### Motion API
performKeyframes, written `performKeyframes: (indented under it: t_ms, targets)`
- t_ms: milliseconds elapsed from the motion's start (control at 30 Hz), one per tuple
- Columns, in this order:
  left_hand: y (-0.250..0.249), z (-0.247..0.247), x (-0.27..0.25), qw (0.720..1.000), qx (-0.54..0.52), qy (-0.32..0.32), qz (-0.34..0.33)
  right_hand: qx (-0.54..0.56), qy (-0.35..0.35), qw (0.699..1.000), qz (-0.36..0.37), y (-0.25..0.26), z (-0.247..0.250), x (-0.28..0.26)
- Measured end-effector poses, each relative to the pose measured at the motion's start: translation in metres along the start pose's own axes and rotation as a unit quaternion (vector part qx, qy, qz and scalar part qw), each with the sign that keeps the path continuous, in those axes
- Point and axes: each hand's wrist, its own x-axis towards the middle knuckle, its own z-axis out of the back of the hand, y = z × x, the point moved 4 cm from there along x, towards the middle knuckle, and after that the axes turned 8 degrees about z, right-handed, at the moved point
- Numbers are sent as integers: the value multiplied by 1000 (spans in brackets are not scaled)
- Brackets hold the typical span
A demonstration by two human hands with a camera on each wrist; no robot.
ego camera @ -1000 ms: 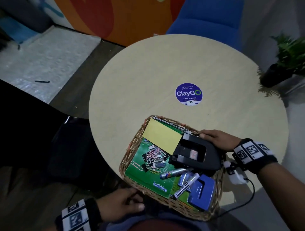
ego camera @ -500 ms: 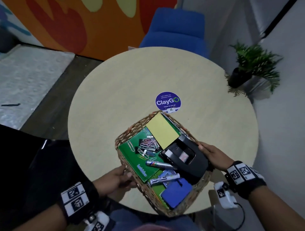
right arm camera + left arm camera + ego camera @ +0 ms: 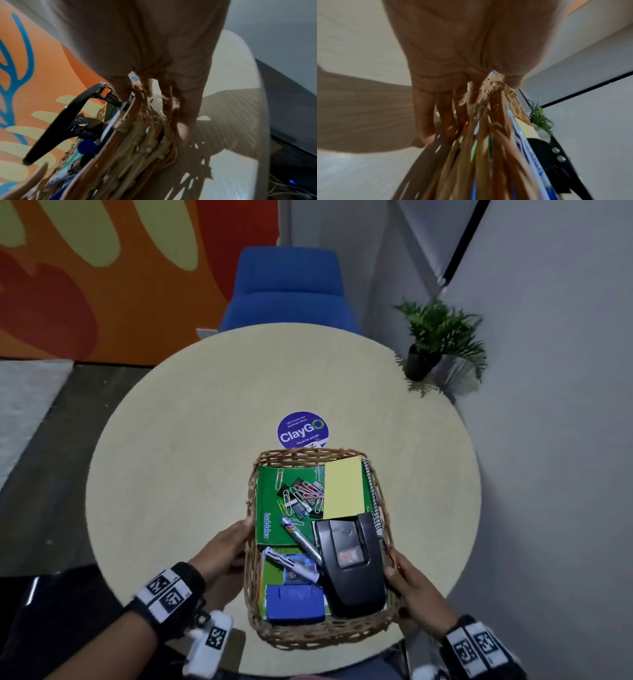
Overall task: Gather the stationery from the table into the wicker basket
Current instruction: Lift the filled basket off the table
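Observation:
The wicker basket (image 3: 308, 455) stands on the round table (image 3: 191, 457) near its front edge. Inside lie a green notebook (image 3: 270, 487), a yellow note pad (image 3: 343, 489), loose paper clips (image 3: 301, 496), two markers (image 3: 301, 542), a blue block (image 3: 295, 601) and a black hole punch (image 3: 349, 563). My left hand (image 3: 236, 539) grips the left rim. My right hand (image 3: 394, 570) grips the right rim beside the punch. In the left wrist view my fingers (image 3: 426, 121) lie along the outside of the weave (image 3: 488, 148). The right wrist view shows fingers (image 3: 185, 128) outside the wall (image 3: 137, 148) and the thumb inside.
A round purple ClayGo sticker (image 3: 302, 429) sits just beyond the basket. Behind the table is a blue chair (image 3: 289, 292). A potted plant (image 3: 442, 340) stands at the right by the grey wall. An orange mural wall is at the back left.
The basket has turned from a slant to lie square in front of me. My left hand came up to its left rim; my right hand slid from the hole punch to the right rim.

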Motion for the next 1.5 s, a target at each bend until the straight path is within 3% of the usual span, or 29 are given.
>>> performKeyframes:
  t_ms: [67, 167, 300, 533, 867, 1200, 1500]
  targets:
    - [8, -9, -4, 997, 36, 66, 29, 30, 1, 999, -13, -2, -3, -3]
    - [14, -20, -13, 988, 1, 152, 26, 30, 11, 999, -34, -7, -5, -4]
    - [16, -22, -5, 979, -26, 200, 36, 59, 7, 997, -42, -5, -5, -6]
    - [-11, -44, 16, 981, 32, 192, -5, 78, -53, 995, -30, -5, 22, -7]
    - [-92, -127, 57, 972, 39, 233, -15, 37, -115, 993, -13, -20, 127, 15]
    - [-188, -183, 120, 972, 116, 198, -44, -10, -181, 983, 31, -1, 226, 82]
    - [-250, -207, 161, 971, 72, 224, -46, -22, -247, 968, -27, -19, 264, 156]
